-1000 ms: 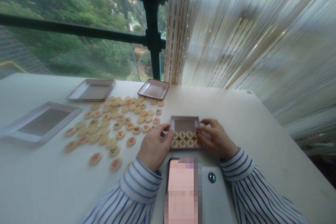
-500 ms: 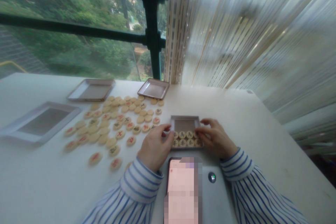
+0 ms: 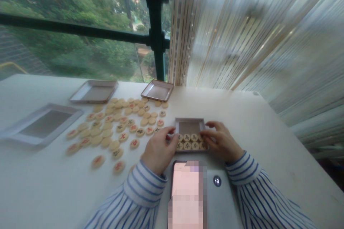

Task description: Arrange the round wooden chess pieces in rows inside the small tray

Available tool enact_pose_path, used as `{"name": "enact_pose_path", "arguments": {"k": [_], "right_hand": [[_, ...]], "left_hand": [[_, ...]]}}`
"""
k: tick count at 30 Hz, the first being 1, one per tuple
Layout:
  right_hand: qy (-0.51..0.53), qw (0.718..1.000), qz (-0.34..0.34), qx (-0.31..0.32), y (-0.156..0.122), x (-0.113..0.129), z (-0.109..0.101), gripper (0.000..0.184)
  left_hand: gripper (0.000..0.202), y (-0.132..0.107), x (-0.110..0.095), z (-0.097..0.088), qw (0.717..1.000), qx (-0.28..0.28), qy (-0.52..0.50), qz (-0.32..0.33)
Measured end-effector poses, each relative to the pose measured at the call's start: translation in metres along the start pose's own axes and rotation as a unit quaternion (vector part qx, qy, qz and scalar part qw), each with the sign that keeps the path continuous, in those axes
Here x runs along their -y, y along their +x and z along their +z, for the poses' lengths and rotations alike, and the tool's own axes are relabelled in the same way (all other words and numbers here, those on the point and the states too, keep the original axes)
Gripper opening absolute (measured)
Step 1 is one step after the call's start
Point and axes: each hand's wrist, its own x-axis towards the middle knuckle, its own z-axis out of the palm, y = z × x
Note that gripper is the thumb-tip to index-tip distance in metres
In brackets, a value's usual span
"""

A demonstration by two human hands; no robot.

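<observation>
A small square tin box [image 3: 189,122] sits on the white table [image 3: 258,132] in front of me. Two rows of round wooden chess discs [image 3: 187,142] fill its near half. My left hand [image 3: 158,148] rests at the box's left edge, fingers curled, fingertips touching the leftmost discs. At the box's right edge, my right hand [image 3: 220,140] pinches at the rightmost discs with curled fingers. I cannot see whether either hand grips a disc. Many more loose discs [image 3: 120,125] with red or dark characters lie scattered to the left.
Three empty tin trays lie on the table: one far left [image 3: 41,123], one at the back [image 3: 94,91], a smaller one [image 3: 158,90] by the window frame. A phone [image 3: 185,193] on a grey stand is right below my hands. Striped blinds hang on the right.
Both hands have stayed at the box's sides. My right hand's fingers have shifted slightly inward over the rightmost discs.
</observation>
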Motion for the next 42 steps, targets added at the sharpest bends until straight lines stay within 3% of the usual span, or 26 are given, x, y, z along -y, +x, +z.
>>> {"name": "enact_pose_path", "arguments": {"k": [42], "right_hand": [[-0.022, 1.0, 0.003, 0.001, -0.0014, 0.0058, -0.0055, 0.025]], "left_hand": [[0.036, 0.0001, 0.0063, 0.0036, 1.0, 0.003, -0.008, 0.001]]}}
